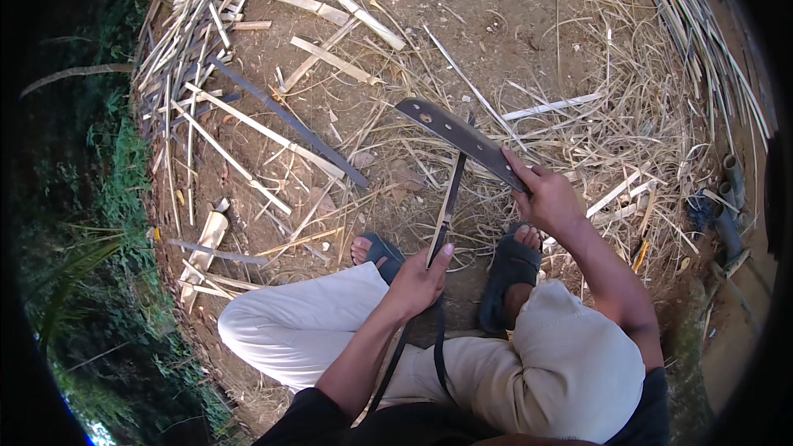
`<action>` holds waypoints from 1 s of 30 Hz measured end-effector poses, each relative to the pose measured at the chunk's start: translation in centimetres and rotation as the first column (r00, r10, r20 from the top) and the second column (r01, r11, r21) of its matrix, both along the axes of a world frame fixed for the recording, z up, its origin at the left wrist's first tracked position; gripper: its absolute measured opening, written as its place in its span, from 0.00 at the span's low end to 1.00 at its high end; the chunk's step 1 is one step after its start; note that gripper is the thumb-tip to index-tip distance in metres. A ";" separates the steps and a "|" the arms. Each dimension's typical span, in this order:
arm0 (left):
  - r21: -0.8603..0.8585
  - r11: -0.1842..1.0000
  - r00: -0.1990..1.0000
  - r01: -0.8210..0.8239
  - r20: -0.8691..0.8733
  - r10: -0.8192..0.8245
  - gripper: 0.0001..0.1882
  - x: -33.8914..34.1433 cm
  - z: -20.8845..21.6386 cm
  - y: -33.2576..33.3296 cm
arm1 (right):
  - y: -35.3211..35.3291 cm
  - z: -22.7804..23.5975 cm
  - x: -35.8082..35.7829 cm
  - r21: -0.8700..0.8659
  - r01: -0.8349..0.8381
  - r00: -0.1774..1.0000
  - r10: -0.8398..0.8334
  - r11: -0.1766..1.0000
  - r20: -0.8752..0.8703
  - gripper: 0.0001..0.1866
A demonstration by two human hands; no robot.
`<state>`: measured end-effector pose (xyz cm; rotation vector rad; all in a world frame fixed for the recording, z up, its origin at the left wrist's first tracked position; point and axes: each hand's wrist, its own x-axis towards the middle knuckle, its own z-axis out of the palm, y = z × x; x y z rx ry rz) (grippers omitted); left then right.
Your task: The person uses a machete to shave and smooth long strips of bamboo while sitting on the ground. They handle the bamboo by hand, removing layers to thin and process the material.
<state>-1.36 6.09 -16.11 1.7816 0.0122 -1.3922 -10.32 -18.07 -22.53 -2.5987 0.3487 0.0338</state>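
My right hand (pixel 547 200) is closed on the near end of a broad dark machete (pixel 462 139). Its blade has several holes and points up and to the left. In my left hand (pixel 420 282) is a thin dark bamboo strip (pixel 453 190), gripped between thumb and fingers. The strip rises from that hand to the blade and meets it near the middle. A short tip shows beyond the blade. Below the left hand, two dark lengths (pixel 440 351) trail down over my trousers; whether both belong to the strip I cannot tell.
Pale split bamboo pieces (pixel 273 144) lie across the ground at left, with a pile (pixel 186 49) behind. Curled shavings (pixel 578 136) cover the right side. Long strips (pixel 702 41) lie at the far right. My sandalled feet (pixel 505 272) flank the work. Green plants (pixel 124 190) border the left.
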 end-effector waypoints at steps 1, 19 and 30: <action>0.004 1.000 1.000 -0.002 0.002 0.002 0.22 -0.1 -0.5 0.3 | 0.0 0.1 0.2 0.019 0.031 0.999 -0.031 0.999 -0.024 0.46; -0.298 0.913 0.896 -0.280 -0.422 0.137 0.26 6.4 2.5 -0.4 | 1.1 -10.5 -3.3 0.015 0.363 0.863 -0.330 0.932 -0.383 0.33; -0.612 0.660 0.719 -0.436 -0.678 -0.153 0.25 13.6 2.0 -9.9 | 3.2 0.5 3.1 0.887 0.189 0.979 -0.016 0.421 -0.201 0.24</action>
